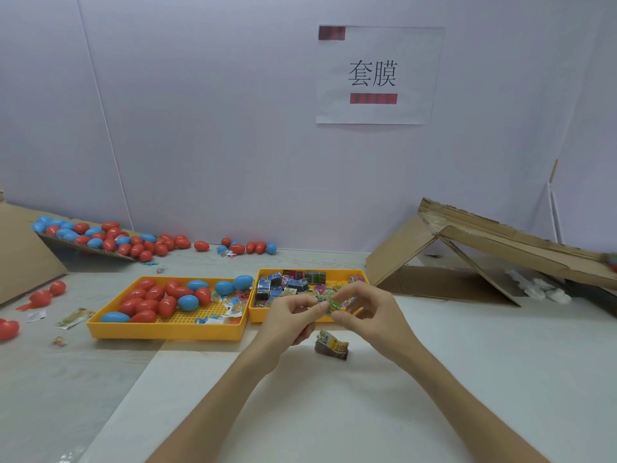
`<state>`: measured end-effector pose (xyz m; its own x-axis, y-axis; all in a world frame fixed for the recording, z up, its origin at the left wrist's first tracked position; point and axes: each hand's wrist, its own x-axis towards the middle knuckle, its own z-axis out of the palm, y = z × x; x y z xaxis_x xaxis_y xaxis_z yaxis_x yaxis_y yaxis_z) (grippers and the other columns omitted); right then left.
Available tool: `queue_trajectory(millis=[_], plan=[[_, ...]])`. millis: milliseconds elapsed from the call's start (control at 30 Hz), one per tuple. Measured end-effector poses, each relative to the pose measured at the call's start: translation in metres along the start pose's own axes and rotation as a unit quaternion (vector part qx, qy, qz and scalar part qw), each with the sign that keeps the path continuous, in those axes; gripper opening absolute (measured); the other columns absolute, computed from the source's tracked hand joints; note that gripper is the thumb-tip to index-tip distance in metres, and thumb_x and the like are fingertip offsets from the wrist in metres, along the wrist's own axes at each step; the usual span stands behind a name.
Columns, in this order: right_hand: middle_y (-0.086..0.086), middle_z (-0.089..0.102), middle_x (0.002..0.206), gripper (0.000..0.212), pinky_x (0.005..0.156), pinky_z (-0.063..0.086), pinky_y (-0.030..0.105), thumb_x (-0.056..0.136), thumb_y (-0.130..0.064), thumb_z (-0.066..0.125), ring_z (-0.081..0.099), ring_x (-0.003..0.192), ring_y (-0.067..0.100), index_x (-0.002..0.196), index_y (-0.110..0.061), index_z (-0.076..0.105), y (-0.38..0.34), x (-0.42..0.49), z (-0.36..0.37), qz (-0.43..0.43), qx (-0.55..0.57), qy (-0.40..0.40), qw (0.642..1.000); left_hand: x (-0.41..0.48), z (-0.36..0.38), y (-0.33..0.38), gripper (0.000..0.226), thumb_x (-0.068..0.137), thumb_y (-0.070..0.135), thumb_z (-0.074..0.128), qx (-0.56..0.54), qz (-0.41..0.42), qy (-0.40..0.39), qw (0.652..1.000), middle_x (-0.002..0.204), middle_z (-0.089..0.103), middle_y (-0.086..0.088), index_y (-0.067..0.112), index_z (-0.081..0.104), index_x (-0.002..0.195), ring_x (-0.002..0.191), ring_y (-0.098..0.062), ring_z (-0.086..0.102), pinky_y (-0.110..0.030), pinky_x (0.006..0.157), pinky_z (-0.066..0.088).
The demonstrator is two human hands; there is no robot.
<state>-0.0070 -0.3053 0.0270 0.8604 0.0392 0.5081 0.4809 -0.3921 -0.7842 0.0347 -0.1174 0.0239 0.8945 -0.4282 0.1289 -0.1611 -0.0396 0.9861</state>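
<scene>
My bare forearms (pixel 213 396) rise from the lower edge and angle in toward each other. My left hand (pixel 293 317) pinches one end of a packet (pixel 335 306) between thumb and forefinger, its other fingers curled under the palm. My right hand (pixel 369 312) pinches the other end, its remaining fingers arched and slightly spread. The fingertips of both hands nearly meet.

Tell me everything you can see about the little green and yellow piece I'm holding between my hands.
The small printed piece is green and yellow, its graphics too blurred to read; it looks like thin glossy film or card. It is held tilted in the air before the right yellow tray. The left hand pinches its left end, the right hand its right end; nothing else touches it.
</scene>
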Motion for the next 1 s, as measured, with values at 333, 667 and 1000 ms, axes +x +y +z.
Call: queue_trajectory(millis=[333,667,1000], plan=[[-0.014,0.07,0.091,0.021,0.063,0.057,0.027,0.082,-0.019,0.081,0.068,0.073,0.012,0.096,-0.029,0.07,0.0,-0.001,0.001,-0.008,-0.017,0.0,1.0,0.0,0.001,-0.001,0.026,0.098,0.038,0.062,0.014,-0.01,-0.009,1.0,0.055,0.05,0.0,0.018,0.075,0.087,0.048,-0.011,0.041,-0.019,0.044,0.03],[-0.008,0.064,0.092,0.018,0.066,0.05,0.027,0.086,-0.011,0.077,0.063,0.089,0.015,0.073,-0.023,0.073,-0.001,0.0,0.002,-0.007,0.0,0.009,1.0,-0.001,0.002,-0.002,0.03,0.101,0.043,0.056,0.018,-0.036,-0.051,0.998,0.063,0.054,-0.005,0.031,0.074,0.079,0.051,-0.014,0.042,-0.024,0.047,0.028],[0.0,0.061,0.064,0.019,0.06,0.045,0.021,0.091,-0.003,0.07,0.053,0.059,0.011,0.073,-0.01,0.07,-0.003,0.003,-0.01,0.049,0.09,0.047,0.994,0.004,0.0,0.003,0.037,0.098,0.006,0.032,-0.198,-0.086,-0.075,0.974,0.086,0.058,-0.009,0.006,0.056,0.127,0.066,-0.016,0.053,-0.026,0.057,0.039]])
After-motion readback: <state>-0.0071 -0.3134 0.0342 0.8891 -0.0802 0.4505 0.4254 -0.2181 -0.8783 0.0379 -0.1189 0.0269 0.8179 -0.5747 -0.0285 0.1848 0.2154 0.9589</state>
